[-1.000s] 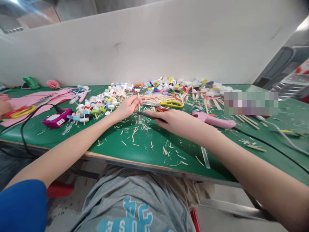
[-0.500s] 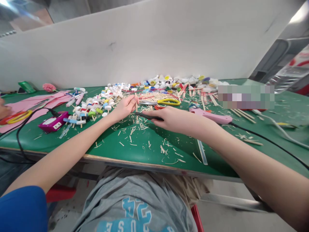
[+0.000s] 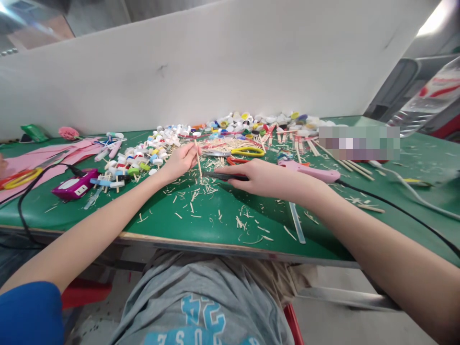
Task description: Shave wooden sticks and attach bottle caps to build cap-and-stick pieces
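My left hand (image 3: 182,160) is closed around the upper part of a thin wooden stick (image 3: 200,167), which stands nearly upright with its lower end down by the tabletop. In my right hand (image 3: 260,176) is a dark-handled knife (image 3: 226,176), its narrow blade pointing left toward the stick's lower part. Whether the blade touches the wood I cannot tell. Pale wood shavings (image 3: 196,194) lie scattered below both hands. Just beyond them are yellow-handled scissors (image 3: 247,152) and a heap of wooden sticks (image 3: 230,143).
Bottle caps (image 3: 158,143), many on short sticks, pile up behind and left. A pink glue gun (image 3: 311,172) with its cord and a clear glue stick (image 3: 297,225) lie right. A purple box (image 3: 76,184), pink sheets (image 3: 36,155) and another person's hand (image 3: 3,165) are left.
The knife has drawn back slightly to the right from the stick, showing more blade. The stick now leans a little, its top to the left. The whole view has shifted slightly.
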`<action>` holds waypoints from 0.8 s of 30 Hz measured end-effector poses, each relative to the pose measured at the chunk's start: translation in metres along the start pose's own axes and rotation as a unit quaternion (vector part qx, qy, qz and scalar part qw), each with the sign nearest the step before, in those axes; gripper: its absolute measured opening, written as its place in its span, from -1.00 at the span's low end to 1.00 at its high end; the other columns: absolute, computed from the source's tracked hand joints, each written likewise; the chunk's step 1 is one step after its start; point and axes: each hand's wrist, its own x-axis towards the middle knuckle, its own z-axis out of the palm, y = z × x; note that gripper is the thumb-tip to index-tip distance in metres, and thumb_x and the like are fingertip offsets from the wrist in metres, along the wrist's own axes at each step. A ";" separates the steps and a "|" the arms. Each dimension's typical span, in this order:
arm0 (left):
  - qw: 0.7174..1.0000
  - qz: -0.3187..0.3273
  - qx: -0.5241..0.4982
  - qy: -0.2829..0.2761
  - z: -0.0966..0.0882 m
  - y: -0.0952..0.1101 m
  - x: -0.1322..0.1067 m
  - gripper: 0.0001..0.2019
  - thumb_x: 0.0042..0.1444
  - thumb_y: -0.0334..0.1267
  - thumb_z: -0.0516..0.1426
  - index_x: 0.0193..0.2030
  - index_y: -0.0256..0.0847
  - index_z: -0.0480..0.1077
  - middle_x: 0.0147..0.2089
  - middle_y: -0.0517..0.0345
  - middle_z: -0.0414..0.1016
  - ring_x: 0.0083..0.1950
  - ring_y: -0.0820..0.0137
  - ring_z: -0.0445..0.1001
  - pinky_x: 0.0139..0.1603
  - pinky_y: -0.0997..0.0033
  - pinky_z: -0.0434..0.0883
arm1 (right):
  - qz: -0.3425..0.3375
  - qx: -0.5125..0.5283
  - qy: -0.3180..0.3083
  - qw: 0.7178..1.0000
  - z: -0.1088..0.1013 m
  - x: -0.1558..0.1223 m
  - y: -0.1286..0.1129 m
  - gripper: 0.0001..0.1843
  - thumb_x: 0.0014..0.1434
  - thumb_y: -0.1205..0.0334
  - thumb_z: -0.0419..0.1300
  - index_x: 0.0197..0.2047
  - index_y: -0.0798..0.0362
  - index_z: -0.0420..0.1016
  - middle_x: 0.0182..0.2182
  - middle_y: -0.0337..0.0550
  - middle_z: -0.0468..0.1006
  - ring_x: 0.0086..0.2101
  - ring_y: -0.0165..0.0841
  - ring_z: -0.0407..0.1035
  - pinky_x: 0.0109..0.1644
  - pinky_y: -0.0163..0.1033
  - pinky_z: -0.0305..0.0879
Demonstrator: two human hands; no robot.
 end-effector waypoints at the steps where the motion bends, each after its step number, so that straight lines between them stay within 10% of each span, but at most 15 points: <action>1: 1.000 0.001 0.002 -0.002 0.000 0.002 0.000 -0.74 0.36 -0.22 -0.13 -0.31 -0.19 0.26 -0.61 0.29 0.19 -0.54 0.50 0.25 -0.45 0.46 0.23 | -0.002 -0.005 0.016 1.000 0.000 0.000 0.000 -0.50 0.30 0.14 -0.03 0.29 -0.28 0.24 0.09 -0.29 0.49 -0.07 -0.27 0.43 -0.02 -0.15 0.32; 10: 1.000 0.004 0.005 -0.011 0.001 0.007 -0.001 -0.73 0.37 -0.21 -0.15 -0.29 -0.19 0.25 -0.59 0.28 0.18 -0.54 0.50 0.23 -0.44 0.47 0.23 | 0.007 -0.146 0.059 0.987 0.014 0.005 0.004 -0.49 0.35 0.13 -0.09 0.33 -0.42 0.10 -0.15 -0.23 0.59 -0.34 -0.30 0.44 -0.37 -0.25 0.18; 24: 0.997 0.000 -0.069 -0.021 0.001 0.002 0.001 -0.75 0.35 -0.20 -0.12 -0.32 -0.19 0.25 -0.60 0.32 0.04 -0.56 0.51 0.08 -0.48 0.44 0.17 | -0.025 -0.027 -0.014 0.999 0.010 0.008 0.002 -0.49 0.31 0.13 -0.05 0.32 -0.22 0.21 -0.30 -0.17 0.58 -0.54 -0.48 0.28 -0.43 -0.34 0.12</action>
